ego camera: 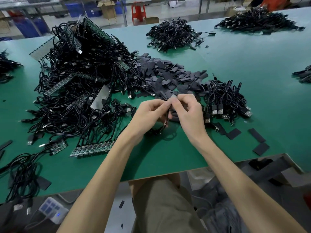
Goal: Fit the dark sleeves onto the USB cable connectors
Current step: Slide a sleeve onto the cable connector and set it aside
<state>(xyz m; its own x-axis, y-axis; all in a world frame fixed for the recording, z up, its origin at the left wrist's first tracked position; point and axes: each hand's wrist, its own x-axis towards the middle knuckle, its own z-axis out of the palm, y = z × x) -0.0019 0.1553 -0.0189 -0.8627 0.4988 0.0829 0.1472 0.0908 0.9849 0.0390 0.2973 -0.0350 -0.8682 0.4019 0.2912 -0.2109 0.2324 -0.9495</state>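
Both hands meet above the green table, near its front edge. left hand: thumb and forefinger pinch a black cable just below its tip, other fingers curled in. The cable hangs from that pinch down to the table surface. right hand: thumb and forefinger pinch the grey connector end of the same cable from the opposite side. Its remaining fingers are loosely curled, nothing visible in them. Fingertips of the two hands are touching or as good as touching at the connector. Can't tell whether a sleeve is on that end: too small, and the fingers cover most of it. The pile of dark sleeves lies flat on the table just beyond the hands. On the left it runs into the big cable heap, which has green circuit-board strips mixed in. A small cable bundle sits just right of the right hand, its USB plugs at the near side. A few loose sleeves lie flat near the front right edge, apart from each other. Two more cable heaps sit well apart at the far side: middle heap, right heap.
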